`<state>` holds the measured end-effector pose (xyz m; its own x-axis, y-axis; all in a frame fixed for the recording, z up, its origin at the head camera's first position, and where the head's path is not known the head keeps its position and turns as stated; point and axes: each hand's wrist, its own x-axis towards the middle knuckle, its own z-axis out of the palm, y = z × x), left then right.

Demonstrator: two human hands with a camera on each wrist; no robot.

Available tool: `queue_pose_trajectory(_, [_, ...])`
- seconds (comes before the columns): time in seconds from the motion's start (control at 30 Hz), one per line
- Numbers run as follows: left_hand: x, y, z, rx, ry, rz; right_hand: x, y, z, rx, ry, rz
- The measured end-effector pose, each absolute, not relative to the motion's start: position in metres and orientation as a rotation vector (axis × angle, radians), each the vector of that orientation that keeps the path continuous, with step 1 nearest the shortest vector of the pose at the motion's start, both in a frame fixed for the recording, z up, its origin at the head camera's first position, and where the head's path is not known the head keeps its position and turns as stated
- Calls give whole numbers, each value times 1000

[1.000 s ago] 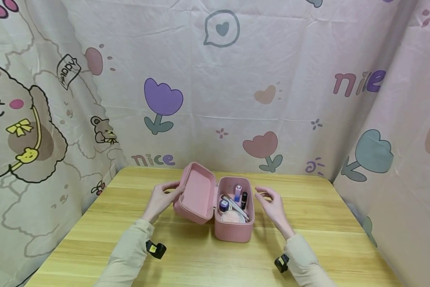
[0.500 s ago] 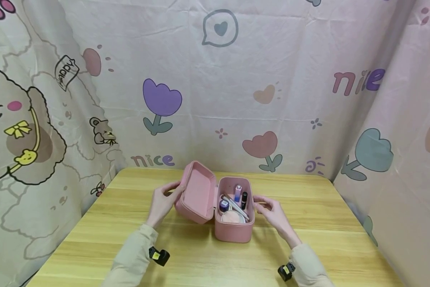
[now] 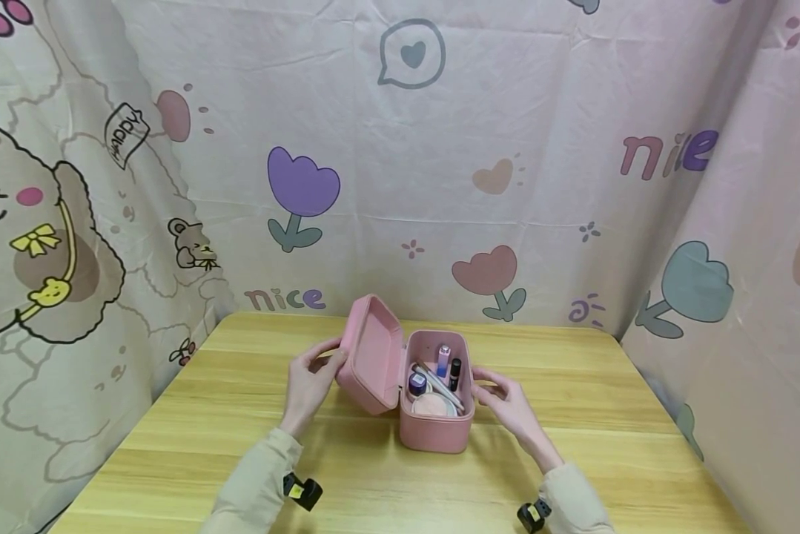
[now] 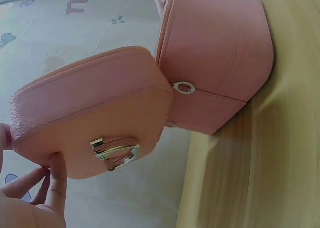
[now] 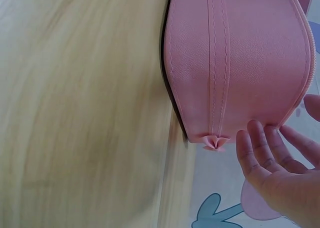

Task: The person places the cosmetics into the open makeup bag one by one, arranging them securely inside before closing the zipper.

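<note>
A pink makeup case point(image 3: 436, 436) stands unzipped on the table, its lid point(image 3: 377, 352) tilted up on the left side. My left hand point(image 3: 308, 382) pinches the outer edge of that lid, thumb on the outside in the left wrist view. A metal handle point(image 4: 117, 153) crosses the lid's top. Fingertips of my right hand point(image 3: 511, 406) rest against the case's right wall, fingers loosely bent. Inside lie a pink-and-blue tube point(image 3: 443, 360), a black tube point(image 3: 454, 374), a small dark-lidded jar point(image 3: 417, 383), slim brushes point(image 3: 448, 393) and a round pale puff point(image 3: 431, 405).
The wooden table point(image 3: 593, 445) reaches back to a patterned cloth point(image 3: 400, 148) hung behind it, with more cloth on both sides. A zipper pull point(image 4: 184, 88) hangs at the hinge side of the case.
The left hand has swung the lid further upright and toward the case body. My right hand has come in from just off the case to its right wall.
</note>
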<state>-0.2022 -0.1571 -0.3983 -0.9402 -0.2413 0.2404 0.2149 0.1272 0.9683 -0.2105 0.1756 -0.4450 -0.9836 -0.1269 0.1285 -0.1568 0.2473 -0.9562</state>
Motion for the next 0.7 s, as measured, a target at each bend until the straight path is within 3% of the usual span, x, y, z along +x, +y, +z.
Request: queue_pose_trajectory(0.7, [-192,-133,-394,-437,-1923,-1961,-208,175,-450,371,-2404,1859])
